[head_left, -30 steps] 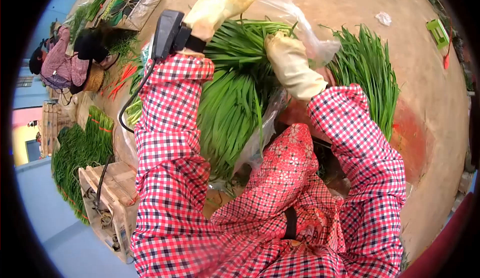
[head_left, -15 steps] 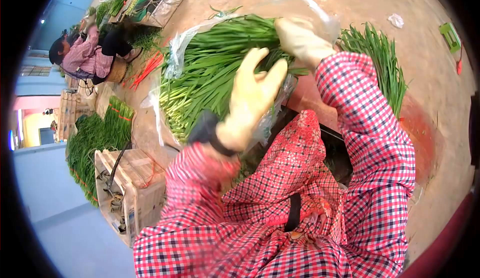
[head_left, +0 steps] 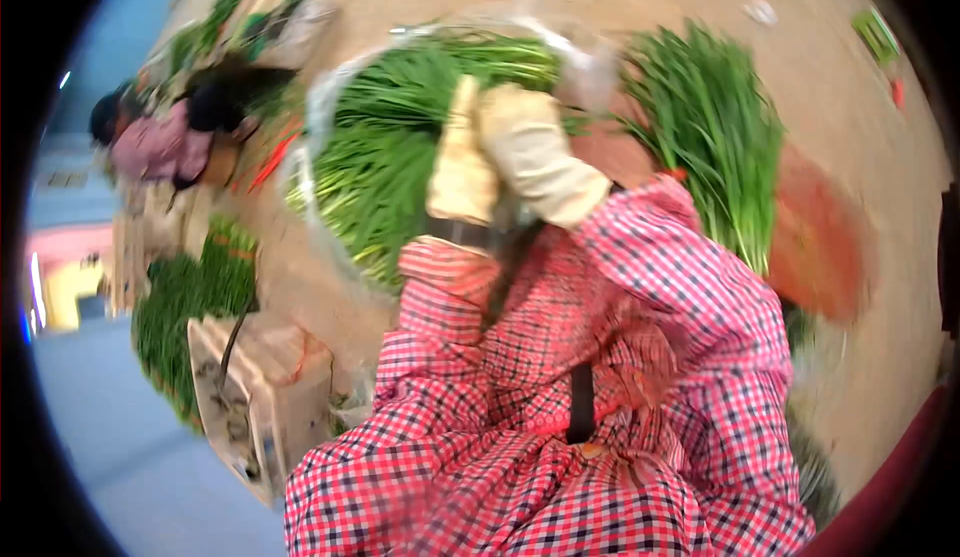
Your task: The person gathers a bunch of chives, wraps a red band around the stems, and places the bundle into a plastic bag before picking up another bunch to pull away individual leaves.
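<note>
A large pile of long, flat green leaves with pale stem ends, which look like garlic chives, lies on clear plastic sheeting before me. My left hand, in a cream glove with a dark band at the wrist, is over the pile's near right edge. Right beside it is my right hand, also gloved, its fingers curled down toward the left. Both are blurred, and whatever lies between or under them is hidden. To the right lies a separate chive bundle, with something red near my right cuff.
A crate stands at lower left beside stacked green bundles. Another person sits at upper left near more greens and red strips. A green object lies on the floor at far right.
My right hand has drawn back from the pile's far right edge toward me and leftward. The left hand, earlier spread, has come up next to it. The whole view has shifted slightly.
</note>
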A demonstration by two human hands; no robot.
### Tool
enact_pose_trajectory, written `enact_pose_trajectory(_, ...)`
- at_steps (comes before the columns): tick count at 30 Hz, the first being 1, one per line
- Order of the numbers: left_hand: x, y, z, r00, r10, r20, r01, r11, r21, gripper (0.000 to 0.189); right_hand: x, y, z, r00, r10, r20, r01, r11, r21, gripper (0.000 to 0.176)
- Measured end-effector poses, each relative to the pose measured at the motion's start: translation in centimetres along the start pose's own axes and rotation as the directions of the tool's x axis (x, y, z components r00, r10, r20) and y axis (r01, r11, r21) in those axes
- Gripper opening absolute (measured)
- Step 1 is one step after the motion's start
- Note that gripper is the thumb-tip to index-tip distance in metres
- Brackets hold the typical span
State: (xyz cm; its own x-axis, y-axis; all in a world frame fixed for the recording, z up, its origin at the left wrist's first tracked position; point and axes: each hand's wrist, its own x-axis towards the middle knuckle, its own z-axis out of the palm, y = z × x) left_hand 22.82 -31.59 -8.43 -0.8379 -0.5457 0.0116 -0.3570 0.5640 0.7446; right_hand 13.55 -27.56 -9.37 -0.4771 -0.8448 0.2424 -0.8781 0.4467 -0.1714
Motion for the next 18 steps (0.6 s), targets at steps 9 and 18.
enact_pose_trajectory(9, 1.1, -2.8, 3.0, 0.742, -0.643, 0.192, 0.232, -0.023, -0.972, 0.046, -3.7, -3.6, 0.6, 0.985, 0.114, 0.132, -0.098, 0.987, -0.124, 0.032)
enact_pose_trajectory(18, -1.5, -0.9, 2.1, 0.962, -0.07, -0.265, -0.002, 0.966, -0.26, 0.052, -0.4, 5.1, -6.6, 1.0, 0.018, -0.01, -0.016, 0.991, 0.134, 0.014)
